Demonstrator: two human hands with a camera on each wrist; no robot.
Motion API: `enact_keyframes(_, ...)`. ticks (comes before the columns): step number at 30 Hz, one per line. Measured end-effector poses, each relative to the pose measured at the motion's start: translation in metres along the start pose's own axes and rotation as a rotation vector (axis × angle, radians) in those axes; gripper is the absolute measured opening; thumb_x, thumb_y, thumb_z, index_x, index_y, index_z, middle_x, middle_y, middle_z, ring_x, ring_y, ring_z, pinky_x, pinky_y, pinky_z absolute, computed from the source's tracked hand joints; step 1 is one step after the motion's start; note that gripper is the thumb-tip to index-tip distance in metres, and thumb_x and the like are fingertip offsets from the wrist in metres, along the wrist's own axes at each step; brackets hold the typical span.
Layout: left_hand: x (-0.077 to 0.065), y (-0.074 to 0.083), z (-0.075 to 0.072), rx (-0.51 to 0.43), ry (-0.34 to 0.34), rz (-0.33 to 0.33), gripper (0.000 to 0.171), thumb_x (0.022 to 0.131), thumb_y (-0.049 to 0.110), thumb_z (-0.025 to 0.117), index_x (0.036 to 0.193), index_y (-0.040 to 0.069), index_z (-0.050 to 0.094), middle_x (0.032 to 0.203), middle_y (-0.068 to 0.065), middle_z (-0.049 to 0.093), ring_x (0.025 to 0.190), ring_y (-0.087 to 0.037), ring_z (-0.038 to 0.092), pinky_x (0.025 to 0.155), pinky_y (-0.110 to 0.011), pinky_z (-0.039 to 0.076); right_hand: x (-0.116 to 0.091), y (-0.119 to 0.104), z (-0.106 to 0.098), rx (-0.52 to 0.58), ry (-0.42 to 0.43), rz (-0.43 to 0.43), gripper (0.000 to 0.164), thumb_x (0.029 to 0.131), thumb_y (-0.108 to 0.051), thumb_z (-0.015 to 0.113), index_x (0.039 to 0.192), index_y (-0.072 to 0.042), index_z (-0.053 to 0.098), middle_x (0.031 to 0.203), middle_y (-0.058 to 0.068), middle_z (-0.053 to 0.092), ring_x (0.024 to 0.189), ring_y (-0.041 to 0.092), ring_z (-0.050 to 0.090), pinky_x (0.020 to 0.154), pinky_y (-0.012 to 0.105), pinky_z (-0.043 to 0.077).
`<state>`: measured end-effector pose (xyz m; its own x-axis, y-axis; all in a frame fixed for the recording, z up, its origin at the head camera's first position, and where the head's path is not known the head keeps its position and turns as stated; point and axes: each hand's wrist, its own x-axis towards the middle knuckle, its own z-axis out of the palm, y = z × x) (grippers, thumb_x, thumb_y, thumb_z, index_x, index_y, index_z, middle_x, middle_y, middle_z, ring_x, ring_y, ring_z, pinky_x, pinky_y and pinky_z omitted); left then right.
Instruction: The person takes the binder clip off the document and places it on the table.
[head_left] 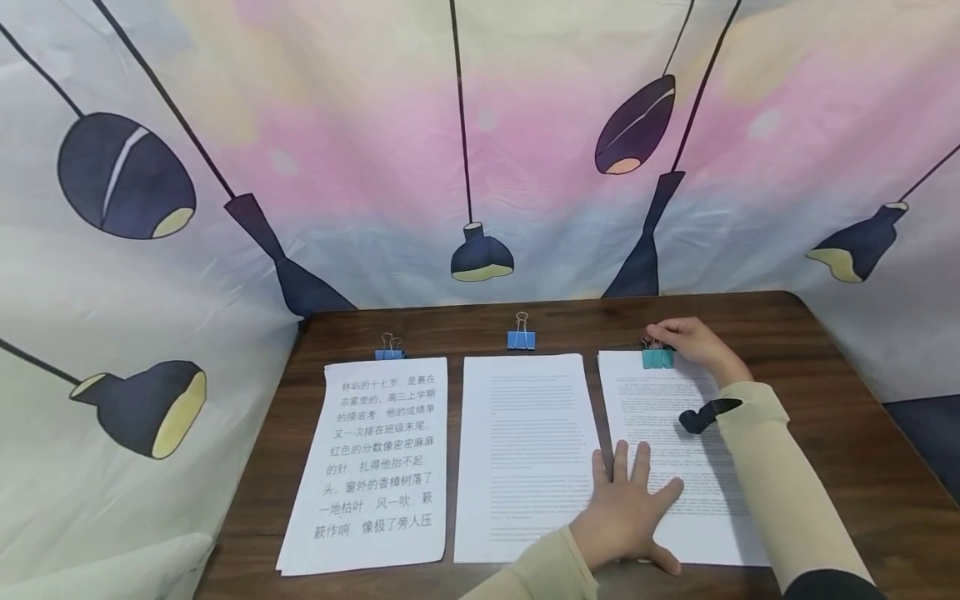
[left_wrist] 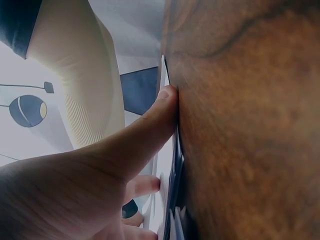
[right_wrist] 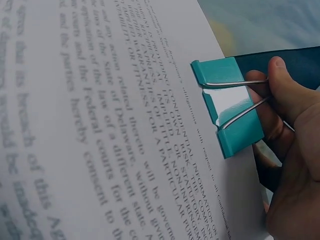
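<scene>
A teal binder clip sits over the top edge of the right-hand stack of printed paper. My right hand pinches the clip's wire handles between thumb and fingers, best seen in the right wrist view. Lower down, my left hand lies with fingers spread over the left part of that stack, and its fingertips reach toward the middle stack. In the left wrist view the left thumb rests at the paper's bottom edge, close to the wooden table.
To the left lies a stack with large Chinese print, a blue binder clip at its top edge. Another blue binder clip stands just above the middle stack. A patterned cloth hangs behind the brown table.
</scene>
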<state>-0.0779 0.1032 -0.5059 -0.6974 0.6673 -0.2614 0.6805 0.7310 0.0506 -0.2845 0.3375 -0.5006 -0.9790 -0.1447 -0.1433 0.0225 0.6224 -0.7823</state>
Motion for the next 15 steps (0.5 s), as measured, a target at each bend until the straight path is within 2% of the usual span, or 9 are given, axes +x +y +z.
enact_keyframes(5,0.0012,0.0006,0.0016,0.008,0.009,0.013,0.111,0.068,0.092,0.066,0.164,0.049,0.031,0.173,-0.011,0.023,0.157,-0.04,0.024,0.115,-0.064,0.033,-0.0004,0.0024,-0.0002,0.006,0.01,0.0,0.049,0.11,-0.042,0.058,0.108,0.004,0.075,0.097,0.005,0.072,0.095,0.023,0.059,0.09,0.038,0.044)
enact_keyframes(10,0.0014,0.0001,0.0011,0.006,0.004,0.021,0.111,0.068,0.092,0.066,0.164,0.049,0.03,0.174,-0.012,0.022,0.158,-0.042,0.022,0.116,-0.064,0.032,0.0007,0.0016,0.0006,0.002,0.017,-0.006,0.049,0.11,-0.043,0.057,0.107,0.003,0.075,0.1,0.006,0.073,0.093,0.021,0.059,0.088,0.035,0.045)
enact_keyframes(15,0.0012,-0.0003,0.0001,0.023,-0.002,0.019,0.111,0.069,0.093,0.064,0.164,0.049,0.029,0.174,-0.011,0.021,0.158,-0.041,0.022,0.118,-0.064,0.03,0.0026,-0.0015,0.0005,0.008,0.022,0.005,0.049,0.11,-0.043,0.057,0.108,0.003,0.074,0.1,0.006,0.071,0.094,0.023,0.057,0.088,0.037,0.044)
